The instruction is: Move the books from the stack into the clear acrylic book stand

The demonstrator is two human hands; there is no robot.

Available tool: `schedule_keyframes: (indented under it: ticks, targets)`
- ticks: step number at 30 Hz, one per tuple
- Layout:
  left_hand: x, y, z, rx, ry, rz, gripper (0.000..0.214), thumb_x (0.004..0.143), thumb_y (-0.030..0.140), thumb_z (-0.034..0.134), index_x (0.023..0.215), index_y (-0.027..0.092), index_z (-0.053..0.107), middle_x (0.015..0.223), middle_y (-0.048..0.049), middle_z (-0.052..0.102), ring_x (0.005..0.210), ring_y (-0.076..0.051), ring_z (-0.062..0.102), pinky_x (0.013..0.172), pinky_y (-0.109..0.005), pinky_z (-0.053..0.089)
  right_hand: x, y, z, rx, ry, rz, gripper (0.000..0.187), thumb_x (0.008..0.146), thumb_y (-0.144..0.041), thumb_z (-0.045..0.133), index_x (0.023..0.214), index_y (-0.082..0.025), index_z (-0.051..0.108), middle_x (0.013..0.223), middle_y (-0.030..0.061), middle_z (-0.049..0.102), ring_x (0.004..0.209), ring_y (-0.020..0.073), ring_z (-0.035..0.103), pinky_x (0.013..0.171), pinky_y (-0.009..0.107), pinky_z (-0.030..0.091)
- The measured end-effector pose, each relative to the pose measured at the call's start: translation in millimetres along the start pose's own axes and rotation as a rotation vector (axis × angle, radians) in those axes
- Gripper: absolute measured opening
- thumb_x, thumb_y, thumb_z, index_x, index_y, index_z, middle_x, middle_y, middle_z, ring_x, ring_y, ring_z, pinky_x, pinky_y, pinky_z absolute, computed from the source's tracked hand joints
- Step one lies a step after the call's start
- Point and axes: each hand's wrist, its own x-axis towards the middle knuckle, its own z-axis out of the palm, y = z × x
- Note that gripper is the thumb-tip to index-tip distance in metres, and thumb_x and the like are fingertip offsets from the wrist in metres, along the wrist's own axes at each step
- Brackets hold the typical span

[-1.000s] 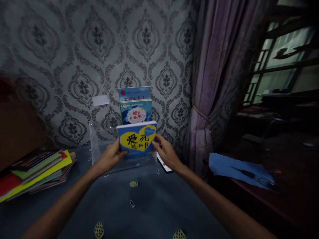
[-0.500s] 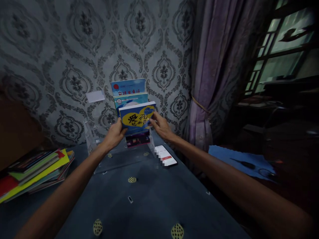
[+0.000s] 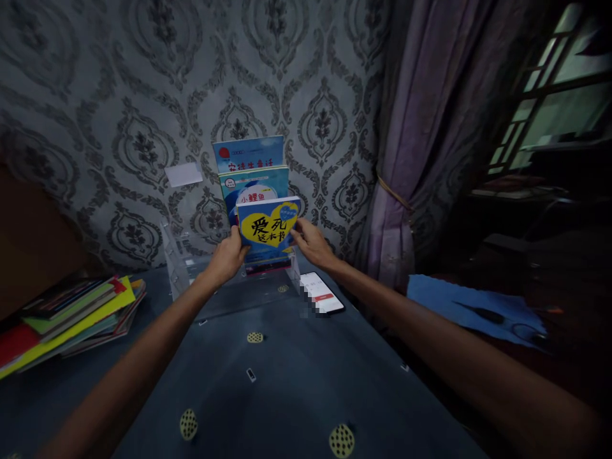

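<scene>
Between my hands is a blue book (image 3: 268,231) with a yellow heart on its cover, standing nearly upright. My left hand (image 3: 229,256) grips its left edge, thumb in front. On the opposite edge, my right hand (image 3: 312,242) is closed with the thumb on the cover. Behind it rise a teal book (image 3: 255,182) and a taller light-blue book (image 3: 248,152), staggered in a clear acrylic rack (image 3: 173,268). The held book covers most of a dark card or book at the rack's front, and the rack's lower middle is partly hidden.
A phone (image 3: 321,293) with a lit screen lies right of the rack. At the left is a pile of books (image 3: 71,322) beside a brown box (image 3: 33,236). Blue cloth (image 3: 478,309) with a dark tool on it lies at the right, below a tied purple curtain (image 3: 401,153).
The blue book has been lowered in front of the rack and turned more upright, covering more of the dark item below. More of the teal book's cover shows. Both hands keep their grip.
</scene>
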Motion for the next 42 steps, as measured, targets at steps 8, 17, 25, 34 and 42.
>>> schedule_keyframes:
  ticks: [8,17,25,34,42]
  targets:
    - [-8,18,8.7,0.246,-0.081,-0.223,0.030,0.100,0.033,0.036,0.118,0.009,0.041,0.104,-0.0261,0.069,0.098,-0.036,0.069,0.083,-0.042,0.049,-10,18,9,-0.125,0.078,0.096,0.029,0.081,-0.021,0.049,0.107,-0.016,0.061,0.095,0.0100,0.066,0.089,0.0243,0.061,0.084,0.040,0.049]
    - [-9,15,13.9,0.131,-0.144,-0.259,0.028,0.101,0.033,0.034,0.115,0.011,0.045,0.110,-0.0255,0.069,0.105,-0.032,0.068,0.084,-0.036,0.048,-14,21,21,-0.170,0.079,0.109,0.034,0.084,-0.021,0.047,0.111,-0.016,0.067,0.093,0.0110,0.065,0.087,0.0248,0.061,0.084,0.039,0.048]
    - [-9,20,10.8,0.075,-0.178,-0.283,0.031,0.100,0.029,0.034,0.117,0.008,0.049,0.112,-0.0260,0.068,0.107,-0.033,0.067,0.085,-0.037,0.048,-13,13,27,-0.184,0.131,0.097,0.038,0.087,-0.023,0.042,0.114,-0.018,0.067,0.089,0.0094,0.060,0.086,0.0261,0.058,0.083,0.039,0.048]
    - [-2,15,14.0,0.087,-0.194,-0.276,0.028,0.100,0.027,0.036,0.115,0.009,0.050,0.115,-0.0251,0.067,0.109,-0.032,0.066,0.087,-0.037,0.048,-12,18,36,-0.170,0.182,0.107,0.037,0.085,-0.023,0.041,0.109,-0.013,0.067,0.089,0.0103,0.060,0.086,0.0248,0.057,0.079,0.036,0.047]
    - [-4,11,12.8,0.135,-0.203,-0.249,0.029,0.101,0.031,0.034,0.115,0.011,0.049,0.114,-0.0239,0.068,0.107,-0.032,0.067,0.085,-0.038,0.049,-14,16,34,-0.171,0.191,0.098,0.032,0.084,-0.023,0.044,0.103,-0.014,0.069,0.087,0.0091,0.062,0.081,0.0234,0.057,0.079,0.035,0.047]
